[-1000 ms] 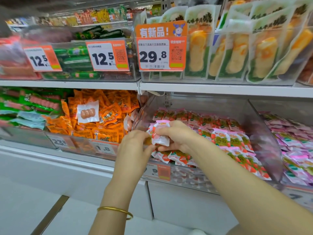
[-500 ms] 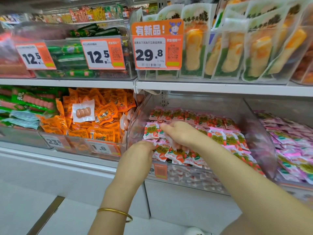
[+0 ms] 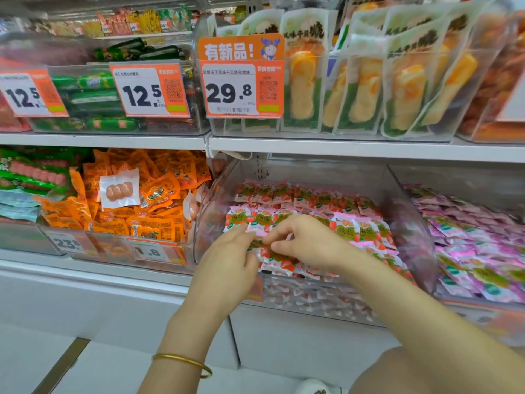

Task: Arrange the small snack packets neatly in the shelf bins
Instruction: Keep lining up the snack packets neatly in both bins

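The left hand [image 3: 231,258] and right hand [image 3: 308,243] meet at the front left corner of the bin [image 3: 412,223], both pinching one packet [image 3: 257,245]. Rows of packets [image 3: 349,228] fill the bin, at the front edge of the shelf [image 3: 42,268].

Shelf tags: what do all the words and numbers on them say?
"有新品!" on the orange sign.
"29.8" on the right tag below it.
"12.5" on the middle tag.
"12.5" on the left tag.
"1.8" on the low tag.
"23.8", hazy, on the low left tag.
Small print on the tags and writing on the packets: too small or blurred to read.
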The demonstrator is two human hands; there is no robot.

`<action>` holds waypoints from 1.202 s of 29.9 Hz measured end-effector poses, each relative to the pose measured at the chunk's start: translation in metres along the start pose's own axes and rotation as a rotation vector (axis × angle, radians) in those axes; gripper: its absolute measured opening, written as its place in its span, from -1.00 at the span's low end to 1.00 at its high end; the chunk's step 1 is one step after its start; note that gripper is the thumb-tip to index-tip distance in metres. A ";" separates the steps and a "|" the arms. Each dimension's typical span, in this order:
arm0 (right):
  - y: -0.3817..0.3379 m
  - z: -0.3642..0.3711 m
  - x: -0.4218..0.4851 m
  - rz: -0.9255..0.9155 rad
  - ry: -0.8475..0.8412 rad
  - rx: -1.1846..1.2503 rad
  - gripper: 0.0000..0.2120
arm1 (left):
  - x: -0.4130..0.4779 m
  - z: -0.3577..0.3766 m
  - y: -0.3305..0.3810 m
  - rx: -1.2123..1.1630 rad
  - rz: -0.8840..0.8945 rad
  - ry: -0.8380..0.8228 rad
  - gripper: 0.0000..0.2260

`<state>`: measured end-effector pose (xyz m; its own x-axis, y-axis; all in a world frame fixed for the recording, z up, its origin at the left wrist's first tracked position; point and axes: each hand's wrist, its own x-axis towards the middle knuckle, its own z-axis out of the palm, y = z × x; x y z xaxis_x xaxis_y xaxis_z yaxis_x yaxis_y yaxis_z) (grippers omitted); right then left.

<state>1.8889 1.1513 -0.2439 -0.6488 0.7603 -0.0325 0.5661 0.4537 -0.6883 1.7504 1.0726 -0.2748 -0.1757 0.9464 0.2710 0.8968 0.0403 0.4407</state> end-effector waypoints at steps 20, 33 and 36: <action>0.082 -0.024 -0.033 0.388 0.119 -0.441 -0.44 | 0.018 0.036 0.029 0.387 0.079 -0.323 -0.54; 0.073 -0.029 -0.067 0.109 0.532 -0.275 -0.83 | -0.007 0.025 0.013 0.031 0.337 0.241 -0.68; 0.067 -0.023 -0.096 0.057 0.440 -0.298 -0.92 | -0.025 0.026 0.005 0.117 0.369 0.290 -0.77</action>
<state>2.0008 1.1195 -0.2708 -0.3743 0.8816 0.2875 0.7559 0.4696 -0.4562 1.7698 1.0570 -0.3018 0.0714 0.7769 0.6255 0.9573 -0.2296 0.1759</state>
